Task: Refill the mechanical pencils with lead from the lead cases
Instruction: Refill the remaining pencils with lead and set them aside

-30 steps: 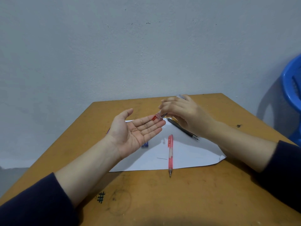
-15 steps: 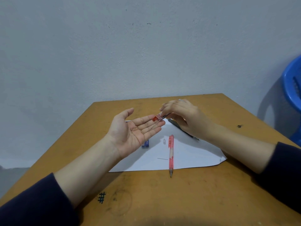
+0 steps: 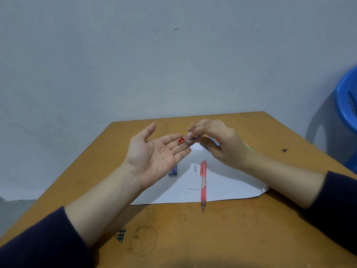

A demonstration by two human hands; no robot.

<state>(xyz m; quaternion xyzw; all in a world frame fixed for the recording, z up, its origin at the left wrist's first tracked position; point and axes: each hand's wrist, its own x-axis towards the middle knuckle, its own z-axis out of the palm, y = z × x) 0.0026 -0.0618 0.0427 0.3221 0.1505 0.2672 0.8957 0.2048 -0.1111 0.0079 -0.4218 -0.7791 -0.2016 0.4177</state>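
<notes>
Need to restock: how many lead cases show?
2: a red-capped clear case in the right hand; a blue plastic case on white paper behind the left hand. Possibly more hidden.

Pencil (image 3: 203, 184) on paper (image 3: 228, 182), apparent lead case (image 3: 173, 170) leftward.

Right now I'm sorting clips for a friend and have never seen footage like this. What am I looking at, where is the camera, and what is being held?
There is no machine here, just a person's two bare hands. The single picture comes from a camera worn on the person's head, looking forward and down.

The left hand is open, palm up. The right hand pinches a clear lead case with a red end, tilted over the left hand. Thin leads seem to be sliding out onto its fingers.

On the table lies a paper. On the paper are a pink pencil, a blue case partly behind the left hand, a small clear cap and one loose lead.
</notes>
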